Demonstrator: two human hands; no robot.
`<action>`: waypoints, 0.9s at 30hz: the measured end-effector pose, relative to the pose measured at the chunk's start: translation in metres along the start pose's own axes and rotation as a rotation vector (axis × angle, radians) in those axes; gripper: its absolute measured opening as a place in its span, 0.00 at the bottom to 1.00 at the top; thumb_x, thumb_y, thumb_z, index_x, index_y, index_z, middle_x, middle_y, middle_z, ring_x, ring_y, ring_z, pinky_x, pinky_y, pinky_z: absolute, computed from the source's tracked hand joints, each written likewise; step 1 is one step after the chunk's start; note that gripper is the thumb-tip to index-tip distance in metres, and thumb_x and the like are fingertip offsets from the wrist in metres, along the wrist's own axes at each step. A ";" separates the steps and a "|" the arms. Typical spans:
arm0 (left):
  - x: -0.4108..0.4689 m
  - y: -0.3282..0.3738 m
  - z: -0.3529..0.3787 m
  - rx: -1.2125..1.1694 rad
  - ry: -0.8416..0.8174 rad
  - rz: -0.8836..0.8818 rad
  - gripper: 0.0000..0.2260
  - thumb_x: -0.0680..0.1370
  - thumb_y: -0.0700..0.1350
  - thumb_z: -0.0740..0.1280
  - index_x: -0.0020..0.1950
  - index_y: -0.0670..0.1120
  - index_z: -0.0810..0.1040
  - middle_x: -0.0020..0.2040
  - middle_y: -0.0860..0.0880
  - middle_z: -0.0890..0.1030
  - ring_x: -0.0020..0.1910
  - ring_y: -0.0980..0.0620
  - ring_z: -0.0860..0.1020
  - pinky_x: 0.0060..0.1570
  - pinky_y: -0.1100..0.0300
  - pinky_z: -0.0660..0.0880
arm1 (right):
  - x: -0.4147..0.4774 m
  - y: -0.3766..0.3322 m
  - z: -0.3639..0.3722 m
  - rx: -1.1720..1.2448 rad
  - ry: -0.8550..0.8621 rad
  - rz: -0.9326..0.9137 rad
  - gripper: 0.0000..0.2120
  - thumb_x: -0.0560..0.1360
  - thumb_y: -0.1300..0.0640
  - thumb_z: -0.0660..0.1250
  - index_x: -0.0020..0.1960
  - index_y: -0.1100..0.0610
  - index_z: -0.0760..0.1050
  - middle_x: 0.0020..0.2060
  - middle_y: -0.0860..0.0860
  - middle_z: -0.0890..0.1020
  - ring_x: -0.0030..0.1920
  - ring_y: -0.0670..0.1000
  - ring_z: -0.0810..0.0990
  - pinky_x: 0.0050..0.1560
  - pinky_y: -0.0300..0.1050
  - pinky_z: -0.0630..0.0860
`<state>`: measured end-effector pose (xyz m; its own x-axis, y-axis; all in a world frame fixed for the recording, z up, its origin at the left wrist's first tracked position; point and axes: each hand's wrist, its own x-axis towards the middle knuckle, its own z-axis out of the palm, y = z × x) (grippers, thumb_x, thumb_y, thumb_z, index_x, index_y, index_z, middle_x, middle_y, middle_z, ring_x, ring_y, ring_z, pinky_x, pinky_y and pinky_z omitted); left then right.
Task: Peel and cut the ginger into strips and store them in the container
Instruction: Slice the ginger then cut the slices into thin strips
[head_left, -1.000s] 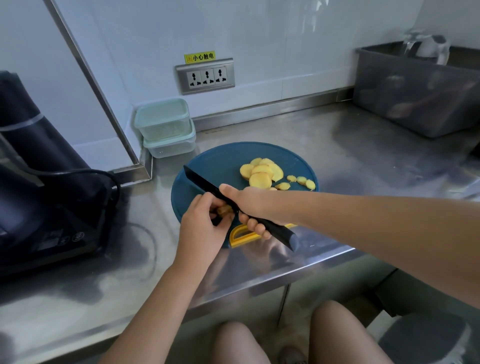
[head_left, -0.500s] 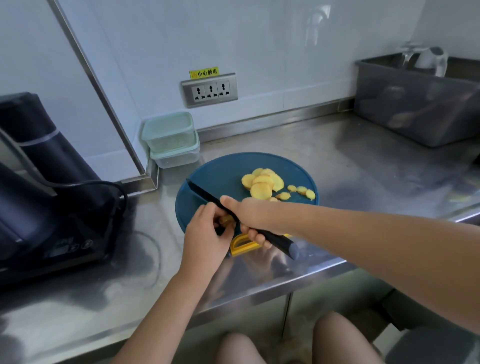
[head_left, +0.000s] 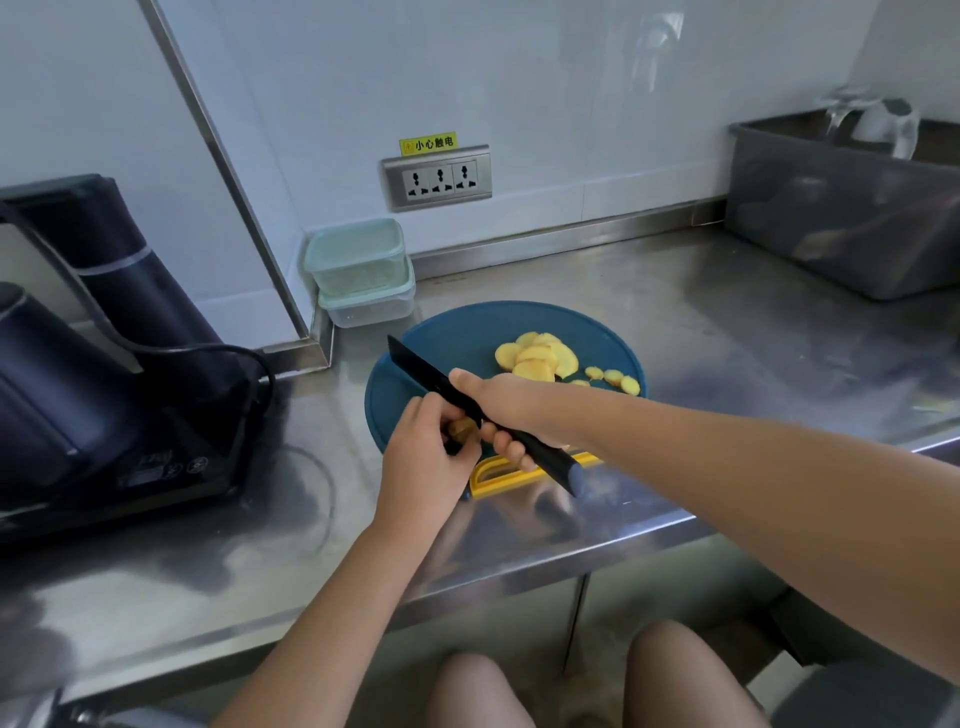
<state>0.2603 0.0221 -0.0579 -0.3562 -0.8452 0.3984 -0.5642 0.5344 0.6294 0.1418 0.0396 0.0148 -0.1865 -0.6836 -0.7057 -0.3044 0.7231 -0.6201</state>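
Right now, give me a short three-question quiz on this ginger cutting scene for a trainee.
1. True or false: the right hand holds the knife.
2. How many containers are stacked by the wall? A one, B two, C three.
3. Fill in: the left hand pinches a piece of ____ beside the blade.

Key: 1 true. 2 B. 3 ginger.
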 end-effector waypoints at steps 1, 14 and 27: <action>0.000 0.000 0.001 0.010 0.002 -0.002 0.08 0.72 0.43 0.72 0.46 0.48 0.73 0.43 0.54 0.72 0.41 0.56 0.73 0.38 0.72 0.67 | -0.002 0.001 0.000 -0.006 0.003 0.000 0.31 0.75 0.28 0.51 0.31 0.54 0.63 0.19 0.48 0.65 0.18 0.47 0.61 0.22 0.35 0.62; -0.001 -0.002 0.003 0.035 0.014 -0.011 0.10 0.71 0.43 0.73 0.44 0.47 0.71 0.42 0.52 0.73 0.40 0.53 0.74 0.37 0.64 0.71 | -0.009 0.020 0.008 -0.211 0.163 -0.054 0.32 0.79 0.32 0.47 0.34 0.58 0.67 0.26 0.54 0.70 0.25 0.52 0.68 0.32 0.44 0.71; -0.005 -0.005 0.001 0.003 0.097 0.049 0.04 0.73 0.42 0.72 0.44 0.46 0.78 0.42 0.51 0.76 0.38 0.57 0.76 0.39 0.71 0.73 | -0.004 0.033 -0.024 0.218 -0.280 -0.051 0.31 0.76 0.28 0.52 0.28 0.53 0.63 0.21 0.48 0.64 0.18 0.46 0.61 0.19 0.35 0.61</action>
<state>0.2641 0.0234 -0.0633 -0.3096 -0.8140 0.4914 -0.5501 0.5749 0.6057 0.1098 0.0636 0.0058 0.0960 -0.6873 -0.7200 -0.0942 0.7138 -0.6939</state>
